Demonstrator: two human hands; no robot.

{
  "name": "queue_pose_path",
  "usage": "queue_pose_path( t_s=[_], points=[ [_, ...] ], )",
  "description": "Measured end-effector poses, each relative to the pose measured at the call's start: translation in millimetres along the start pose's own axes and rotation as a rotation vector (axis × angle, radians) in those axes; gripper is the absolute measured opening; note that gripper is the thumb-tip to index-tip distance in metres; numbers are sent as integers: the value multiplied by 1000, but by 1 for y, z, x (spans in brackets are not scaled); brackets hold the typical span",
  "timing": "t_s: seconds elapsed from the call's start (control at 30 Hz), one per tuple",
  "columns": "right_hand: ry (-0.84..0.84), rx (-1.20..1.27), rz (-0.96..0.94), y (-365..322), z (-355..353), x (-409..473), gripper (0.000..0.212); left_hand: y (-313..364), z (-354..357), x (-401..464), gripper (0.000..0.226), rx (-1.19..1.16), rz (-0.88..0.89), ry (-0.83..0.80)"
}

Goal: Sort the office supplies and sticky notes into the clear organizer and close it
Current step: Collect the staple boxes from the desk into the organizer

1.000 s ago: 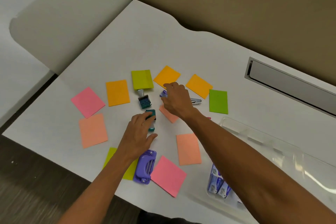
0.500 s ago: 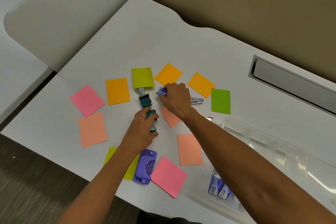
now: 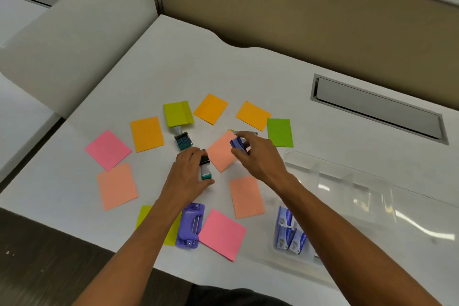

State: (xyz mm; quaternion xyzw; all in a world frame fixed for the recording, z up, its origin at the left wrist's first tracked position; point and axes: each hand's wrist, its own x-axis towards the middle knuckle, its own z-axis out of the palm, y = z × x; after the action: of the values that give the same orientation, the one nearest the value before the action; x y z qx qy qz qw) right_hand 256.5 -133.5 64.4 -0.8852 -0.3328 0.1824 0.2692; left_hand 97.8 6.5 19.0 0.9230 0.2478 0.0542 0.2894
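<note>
Several coloured sticky notes lie spread over the white desk [image 3: 248,77]. My left hand [image 3: 185,176] grips a teal stamp [image 3: 205,169] lying in the middle of them. My right hand [image 3: 258,156] holds a small blue staple box [image 3: 237,143] just above a peach sticky note [image 3: 219,154]. A second teal stamp [image 3: 182,140] lies below a lime note [image 3: 177,114]. A purple hole punch [image 3: 190,225] sits near the front edge beside a pink note [image 3: 221,233]. The clear organizer [image 3: 347,196] stands open at the right, with blue staple boxes [image 3: 289,232] in its near corner.
A grey cable slot [image 3: 377,109] is set into the desk at the back right. Beige partition walls [image 3: 285,5] rise behind the desk. A metal staple remover [image 3: 248,133] peeks out behind my right hand. The desk's front edge drops to dark floor [image 3: 49,256].
My right hand has lifted the small blue box and moved it right, toward the organizer. My left hand has closed around the teal stamp. The camera shifted slightly.
</note>
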Motion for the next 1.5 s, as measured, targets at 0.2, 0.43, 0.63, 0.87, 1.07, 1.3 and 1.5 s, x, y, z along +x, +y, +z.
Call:
queue_pose_path(
  t_s=[0.2, 0.43, 0.63, 0.87, 1.07, 1.3, 1.5],
  points=[
    [52, 56, 168, 30, -35, -62, 44, 30, 4, -3, 74, -35, 120, -3],
    [28, -8, 314, 70, -50, -143, 43, 72, 18, -5, 73, -89, 248, -25],
    [-13, -129, 355, 84, -43, -184, 49, 114, 37, -4, 73, -91, 334, -93],
    [-45, -301, 379, 80, -24, -198, 40, 159, 67, -2, 64, -39, 429, -117],
    [-103, -318, 369, 79, -14, -201, 50, 182, 96, 9, 64, 49, 406, -207],
    [-29, -264, 323, 89, -23, -203, 50, 193, 104, 27, 65, 65, 344, -339],
    [17, -212, 312, 100, -33, -198, 48, 192, 109, 32, 60, 168, 386, -365]
  ],
)
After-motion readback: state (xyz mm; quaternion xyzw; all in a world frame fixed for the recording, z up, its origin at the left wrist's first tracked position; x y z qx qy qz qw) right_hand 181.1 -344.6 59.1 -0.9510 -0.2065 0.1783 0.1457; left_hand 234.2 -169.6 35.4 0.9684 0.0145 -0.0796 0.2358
